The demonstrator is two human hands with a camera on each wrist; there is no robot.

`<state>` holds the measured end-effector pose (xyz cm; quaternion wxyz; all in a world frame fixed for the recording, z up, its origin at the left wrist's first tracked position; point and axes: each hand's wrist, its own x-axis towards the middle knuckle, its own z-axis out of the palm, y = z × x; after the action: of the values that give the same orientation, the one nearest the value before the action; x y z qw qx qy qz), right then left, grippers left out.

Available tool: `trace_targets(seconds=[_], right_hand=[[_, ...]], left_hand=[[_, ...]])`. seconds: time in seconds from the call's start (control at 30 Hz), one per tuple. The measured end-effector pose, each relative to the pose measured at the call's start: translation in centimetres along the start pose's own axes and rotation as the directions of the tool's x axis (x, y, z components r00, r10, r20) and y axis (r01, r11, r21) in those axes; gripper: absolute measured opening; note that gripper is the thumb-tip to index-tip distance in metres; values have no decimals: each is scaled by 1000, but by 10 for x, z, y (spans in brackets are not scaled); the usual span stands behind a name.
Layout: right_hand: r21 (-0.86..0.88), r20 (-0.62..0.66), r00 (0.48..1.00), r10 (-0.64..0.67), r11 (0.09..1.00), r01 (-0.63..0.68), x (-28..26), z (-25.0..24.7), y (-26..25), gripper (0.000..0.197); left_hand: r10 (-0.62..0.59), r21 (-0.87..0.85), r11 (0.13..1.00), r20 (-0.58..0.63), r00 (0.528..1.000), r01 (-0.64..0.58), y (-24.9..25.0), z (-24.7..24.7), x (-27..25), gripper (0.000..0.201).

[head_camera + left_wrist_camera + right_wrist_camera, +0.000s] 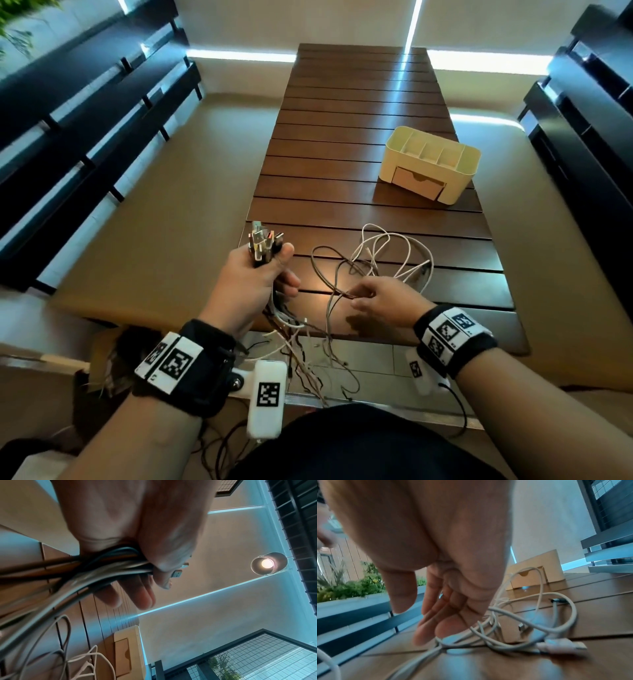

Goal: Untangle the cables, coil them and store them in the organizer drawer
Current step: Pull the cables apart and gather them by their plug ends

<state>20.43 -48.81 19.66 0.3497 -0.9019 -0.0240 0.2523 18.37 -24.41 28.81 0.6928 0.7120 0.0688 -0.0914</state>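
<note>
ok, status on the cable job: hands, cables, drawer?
Left hand grips bundle of cable plugs, raised. Right hand on the loose cables on the table; grip unclear. Cables tangled, none coiled. Organizer drawer closed.

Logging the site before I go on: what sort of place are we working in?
Probably a covered balcony or patio. A slatted wooden table stands between dark slatted railings, green plants grow in a planter beyond them, and a bare ceiling bulb hangs overhead.

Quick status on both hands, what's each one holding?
Left hand: gripping a bundle of cable ends, plugs up.
Right hand: fingers at the loose cables on the table; grip cannot be told.
</note>
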Motion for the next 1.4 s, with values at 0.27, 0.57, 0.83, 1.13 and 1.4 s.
trace_targets(seconds=[0.27,0.57,0.83,1.13,1.4], right_hand=[[-347,121,964,-236,900,264,31,41,-3,43],[-491,-31,978,-207,855,166,60,29,10,20],[-179,-448,890,90,966,-188,72,-32,26,28],[-294,-295,924,243,897,-330,72,-34,42,32],[-248,-301,941,-156,965,81,48,-25,14,20]], left_hand=[[-18,90,996,-11,1000,19,-4,-9,-4,59],[-44,94,994,-49,998,49,7,-23,-5,31],[-63,91,994,-67,996,69,13,-33,3,22],[-60,59,996,-48,997,63,16,-13,14,23],[-63,44,997,-32,998,64,12,-2,18,24]])
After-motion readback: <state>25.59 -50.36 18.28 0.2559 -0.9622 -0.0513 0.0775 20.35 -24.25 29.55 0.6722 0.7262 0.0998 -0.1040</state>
